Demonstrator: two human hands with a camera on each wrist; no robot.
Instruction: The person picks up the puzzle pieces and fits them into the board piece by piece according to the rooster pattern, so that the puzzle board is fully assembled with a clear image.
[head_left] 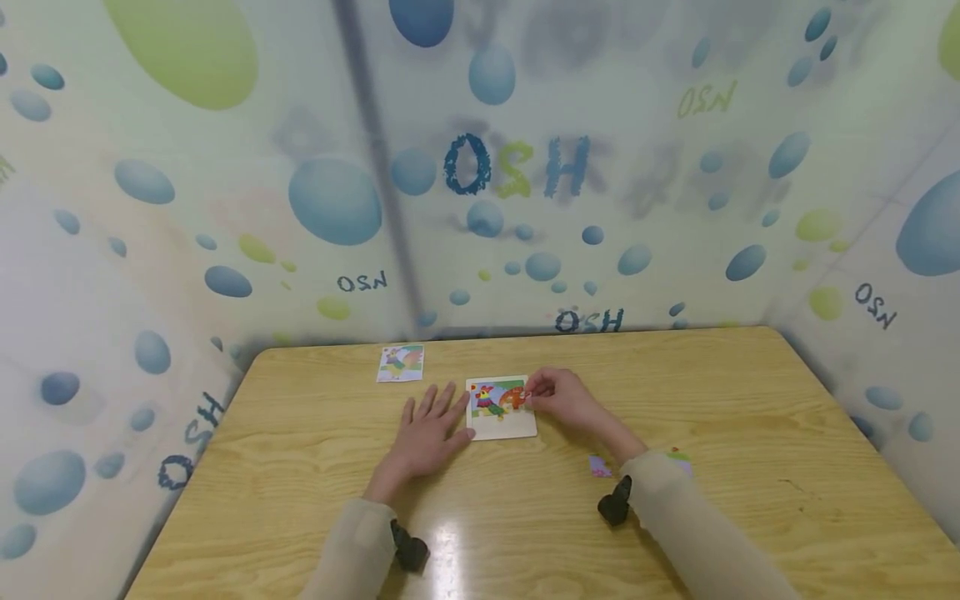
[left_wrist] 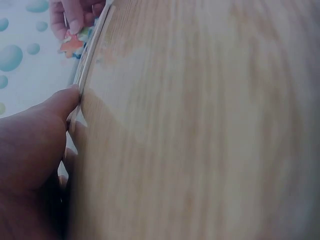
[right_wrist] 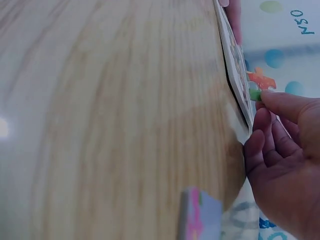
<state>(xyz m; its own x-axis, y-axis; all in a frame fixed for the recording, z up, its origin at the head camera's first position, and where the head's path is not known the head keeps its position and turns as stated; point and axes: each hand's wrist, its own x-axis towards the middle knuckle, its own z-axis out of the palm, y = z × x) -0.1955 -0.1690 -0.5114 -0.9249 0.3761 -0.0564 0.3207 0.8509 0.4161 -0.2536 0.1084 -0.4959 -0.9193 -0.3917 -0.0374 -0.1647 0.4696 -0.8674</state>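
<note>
A puzzle board (head_left: 501,430) with a pale frame lies on the table, with a colourful rooster picture partly filling it. My left hand (head_left: 429,437) lies palm down with its fingers spread, thumb and fingertips at the board's left edge. At the right edge, my right hand (head_left: 567,402) pinches an orange and green puzzle piece (right_wrist: 262,80) between thumb and fingers. That piece is tilted up over the board in the right wrist view; the left wrist view also shows its orange face (left_wrist: 72,47). How it meets the other pieces cannot be seen.
A picture card (head_left: 401,364) with a similar rooster lies at the back left. Loose puzzle pieces (head_left: 600,466) lie near my right forearm, one green and purple piece (head_left: 681,459) partly behind the sleeve. A patterned curtain wall (head_left: 510,250) stands behind the wooden table (head_left: 735,400).
</note>
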